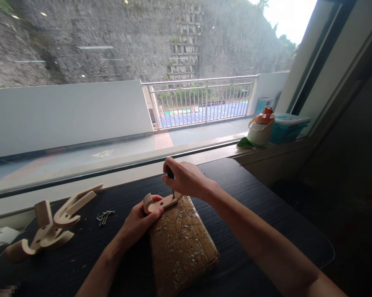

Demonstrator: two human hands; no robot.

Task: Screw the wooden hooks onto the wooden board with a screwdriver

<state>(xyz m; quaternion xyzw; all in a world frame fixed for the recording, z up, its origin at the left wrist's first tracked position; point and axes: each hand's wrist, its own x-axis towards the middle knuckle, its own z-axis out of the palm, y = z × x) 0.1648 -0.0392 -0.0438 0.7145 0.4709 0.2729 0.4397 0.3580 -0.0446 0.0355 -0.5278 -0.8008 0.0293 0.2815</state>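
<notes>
My left hand point(138, 222) pinches a small pale wooden hook piece point(161, 203) and holds it flat on the far end of a scuffed brown cardboard block point(181, 245). My right hand point(186, 178) is closed around the dark handle of a screwdriver point(170, 173). The tool stands upright, its thin shaft pointing down into the wooden piece. Both forearms reach in from the bottom of the view across the dark table point(250, 194).
Several more wooden hook pieces point(51, 229) lie stacked at the table's left. A small pile of screws point(104, 216) lies between them and my hands. On the window sill at right stand a white jug with an orange lid point(260, 127) and a teal box point(286, 128).
</notes>
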